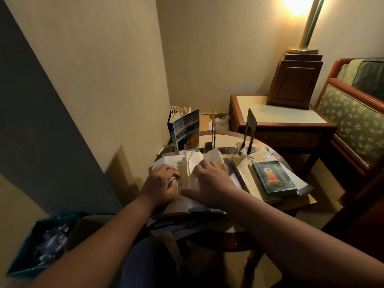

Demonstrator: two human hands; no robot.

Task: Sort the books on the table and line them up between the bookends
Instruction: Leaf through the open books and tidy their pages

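— On the small round table (225,136), seen from the head camera: what lies under the hands?
— An open book (193,161), flat in the middle. The right hand (209,179) is spread wide, palm down, pressing the right-hand pages, with the thumb stretched back towards the person. It grips nothing.
— And the left hand (161,181)?
— It rests on the left-hand pages, fingers bent, tips near the gutter. Whether they pinch a leaf, I cannot tell.
— Where are the bookends?
— Both are upright at the table's far side, well apart. The left bookend (213,129) shows edge-on. The right bookend (250,125) is a dark plate turned partly towards the camera.
— Other books?
— A colourful book (185,129) stands upright with its pages fanned, left of the left bookend and outside the pair. Right of the open book lies a stack, a dark green book (272,177) on top of a larger cream book (243,171), near the right bookend's foot.
— Beyond the table?
— A side table (280,115) carries a lit lamp's wooden base (295,80).
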